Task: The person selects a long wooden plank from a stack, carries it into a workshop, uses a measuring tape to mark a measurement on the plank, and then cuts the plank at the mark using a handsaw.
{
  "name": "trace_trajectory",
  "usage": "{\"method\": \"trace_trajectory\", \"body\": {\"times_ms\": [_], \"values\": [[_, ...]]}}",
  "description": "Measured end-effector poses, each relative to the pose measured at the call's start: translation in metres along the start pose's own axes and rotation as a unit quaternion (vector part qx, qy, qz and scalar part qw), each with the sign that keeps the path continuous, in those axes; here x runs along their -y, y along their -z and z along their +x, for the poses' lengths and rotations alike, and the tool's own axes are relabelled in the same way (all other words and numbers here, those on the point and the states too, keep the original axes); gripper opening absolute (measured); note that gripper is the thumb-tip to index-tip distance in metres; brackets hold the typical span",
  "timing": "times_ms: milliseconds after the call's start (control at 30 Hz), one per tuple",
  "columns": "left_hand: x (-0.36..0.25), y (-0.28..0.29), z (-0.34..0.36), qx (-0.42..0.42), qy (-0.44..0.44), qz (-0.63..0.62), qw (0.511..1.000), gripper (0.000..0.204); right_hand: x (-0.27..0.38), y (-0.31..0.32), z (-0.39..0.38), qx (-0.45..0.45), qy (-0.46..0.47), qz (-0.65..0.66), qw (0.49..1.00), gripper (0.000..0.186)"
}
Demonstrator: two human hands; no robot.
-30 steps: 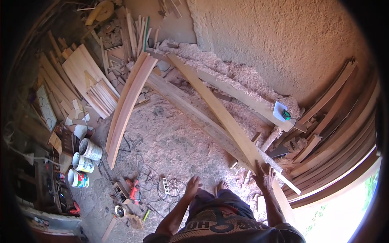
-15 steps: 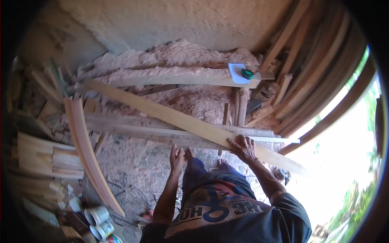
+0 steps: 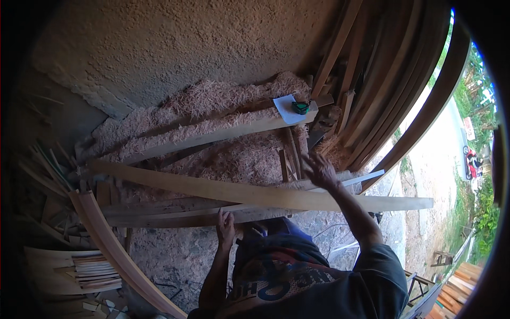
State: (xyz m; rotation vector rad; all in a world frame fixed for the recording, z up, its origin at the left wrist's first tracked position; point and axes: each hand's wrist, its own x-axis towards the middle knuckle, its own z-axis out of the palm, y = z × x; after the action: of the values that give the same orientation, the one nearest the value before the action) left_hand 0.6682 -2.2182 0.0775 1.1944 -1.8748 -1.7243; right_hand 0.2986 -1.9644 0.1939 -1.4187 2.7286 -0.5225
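Observation:
My right hand is raised over a long pale plank, fingers spread. My left hand is curled at the near edge of the weathered beam beneath the plank; what its fingers grip, if anything, is unclear. A narrow white strip juts out to the right behind the plank. Farther back lies a shaving-covered beam with a white sheet and a small green-and-black object on its right end.
Grooved boards slant across the lower left beside stacked slats. Long curved timbers lean at the upper right against a rough wall. A bright doorway at the right shows greenery and a red motorbike.
My view has turned right, showing more outdoors. My right hand has left the plank's surface and lifted, fingers spreading. The plank lies more nearly crosswise in view.

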Motion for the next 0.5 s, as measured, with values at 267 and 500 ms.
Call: {"method": "trace_trajectory", "body": {"times_ms": [267, 500], "values": [[-0.050, 0.000, -0.030, -0.059, 0.065, -0.093, 0.992, 0.052, -0.097, 0.007, 0.201, -0.001, -0.042, 0.034, 0.999, 0.067], [-0.051, -0.005, -0.060, -0.139, 0.154, -0.063, 0.976, 0.052, -0.162, -0.068, 0.273, 0.170, 0.062, -0.001, 0.983, 0.076]]}}
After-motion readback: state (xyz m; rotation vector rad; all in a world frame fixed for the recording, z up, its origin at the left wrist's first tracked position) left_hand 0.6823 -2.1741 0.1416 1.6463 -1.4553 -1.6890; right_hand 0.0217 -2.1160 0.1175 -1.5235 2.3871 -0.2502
